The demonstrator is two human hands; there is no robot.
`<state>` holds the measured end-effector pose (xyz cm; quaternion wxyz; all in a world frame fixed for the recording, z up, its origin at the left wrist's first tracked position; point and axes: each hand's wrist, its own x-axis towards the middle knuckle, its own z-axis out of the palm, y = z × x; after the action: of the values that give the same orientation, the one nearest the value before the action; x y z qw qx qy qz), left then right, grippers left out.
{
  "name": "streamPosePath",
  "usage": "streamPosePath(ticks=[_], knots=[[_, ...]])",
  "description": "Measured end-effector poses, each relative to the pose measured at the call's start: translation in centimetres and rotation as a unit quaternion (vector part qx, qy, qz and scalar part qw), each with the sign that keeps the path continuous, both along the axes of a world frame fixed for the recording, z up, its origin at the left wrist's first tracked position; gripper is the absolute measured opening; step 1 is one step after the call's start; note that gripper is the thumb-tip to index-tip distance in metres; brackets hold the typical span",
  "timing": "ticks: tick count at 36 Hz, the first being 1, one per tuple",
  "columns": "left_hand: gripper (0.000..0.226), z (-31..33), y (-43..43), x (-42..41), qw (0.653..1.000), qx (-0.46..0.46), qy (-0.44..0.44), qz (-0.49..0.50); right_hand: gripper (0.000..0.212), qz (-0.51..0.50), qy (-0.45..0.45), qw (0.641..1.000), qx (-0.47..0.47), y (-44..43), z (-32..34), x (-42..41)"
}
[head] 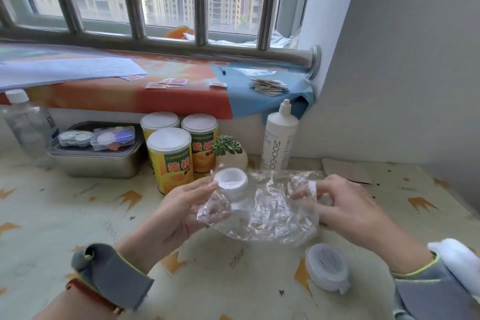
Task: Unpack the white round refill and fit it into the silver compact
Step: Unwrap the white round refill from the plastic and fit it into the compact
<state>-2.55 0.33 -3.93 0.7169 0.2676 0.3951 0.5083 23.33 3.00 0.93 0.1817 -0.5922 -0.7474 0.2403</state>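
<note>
The table, under a pale cloth printed with orange crowns, spreads below both hands, and a barred window stands well beyond them. A crumpled clear plastic wrapper is stretched in the air between the two hands, above the cloth. The left hand pinches the wrapper's left end, fingers closed around the white round refill, which sits at the fingertips with its open hollow facing up and the film draped below it. The right hand is closed on the wrapper's right edge, thumb and forefinger pressing the film together. Beyond the left hand's grip stand three yellow peach cans, and beyond the middle of the wrapper a tall white bottle. Further left of the grip lies a steel tray holding small lens cases. A small succulent in a pale pot sits just behind the refill. Below the right wrist, resting on the cloth and apart from the wrapper, lies the silver compact, round and closed, its flat face up
</note>
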Motion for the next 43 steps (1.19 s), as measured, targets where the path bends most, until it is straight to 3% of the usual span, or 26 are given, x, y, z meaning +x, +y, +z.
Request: streamPosePath(ticks=[2,5,7,10,12,14,15,17,19,25,27,31,34,37,40,43], knots=[[0.039,0.3,0.4,0.0,1.0,0.019,-0.016,0.017,0.013,-0.006,-0.103,0.994,0.042,-0.3,0.3,0.0],[0.037,0.8,0.5,0.2,0.998,0.049,-0.042,0.015,0.018,-0.002,-0.16,0.977,0.141,-1.0,1.0,-0.3],[0.034,0.8,0.3,0.4,0.996,0.06,-0.061,0.009,0.038,0.007,-0.185,0.959,0.213,-1.1,1.0,-0.4],[0.032,1.1,-0.2,0.7,0.995,0.067,-0.074,0.01,0.04,0.024,-0.041,0.974,0.224,-1.3,1.4,-0.8],[0.036,1.4,-0.5,1.0,0.996,0.07,-0.056,0.02,0.04,0.029,0.096,0.986,0.131,-1.3,1.4,-1.1],[0.038,1.6,-0.7,1.6,0.996,0.07,-0.007,0.052,0.067,0.034,0.195,0.98,0.019,-1.0,0.9,-1.2],[0.038,1.7,-0.7,1.9,0.994,0.075,0.028,0.068,0.068,0.035,0.208,0.977,0.01,-0.8,0.6,-1.4],[0.038,1.6,-0.6,2.6,0.988,0.093,0.078,0.089,0.051,0.035,0.198,0.979,0.039,-0.9,0.1,-1.8],[0.04,1.4,-0.4,3.1,0.983,0.103,0.095,0.116,0.053,0.045,0.17,0.983,0.062,-1.0,-0.5,-2.0],[0.058,0.8,-0.4,4.4,0.964,0.139,0.101,0.205,0.041,0.095,0.228,0.969,-0.028,-1.0,-1.0,-2.5],[0.045,0.9,-0.4,4.9,0.945,0.187,0.137,0.232,0.032,0.08,0.251,0.964,-0.041,-1.3,-0.7,-3.0],[0.027,1.1,-0.3,5.2,0.925,0.229,0.162,0.255,0.032,0.0,0.123,0.992,0.027,-1.3,-1.3,-3.6],[0.026,1.0,-0.2,5.5,0.928,0.229,0.144,0.255,0.027,0.04,0.181,0.982,-0.025,-1.6,-1.5,-4.1],[0.027,0.7,-0.1,5.7,0.926,0.228,0.15,0.259,0.052,0.079,0.222,0.971,-0.029,-1.7,-1.5,-4.2],[0.022,0.5,0.2,5.0,0.922,0.225,0.178,0.258,0.034,0.095,0.258,0.961,0.0,-1.5,-1.0,-3.4],[0.018,-0.1,0.3,3.6,0.924,0.199,0.201,0.258,0.042,0.075,0.299,0.951,-0.036,-0.9,-0.3,-1.8]])
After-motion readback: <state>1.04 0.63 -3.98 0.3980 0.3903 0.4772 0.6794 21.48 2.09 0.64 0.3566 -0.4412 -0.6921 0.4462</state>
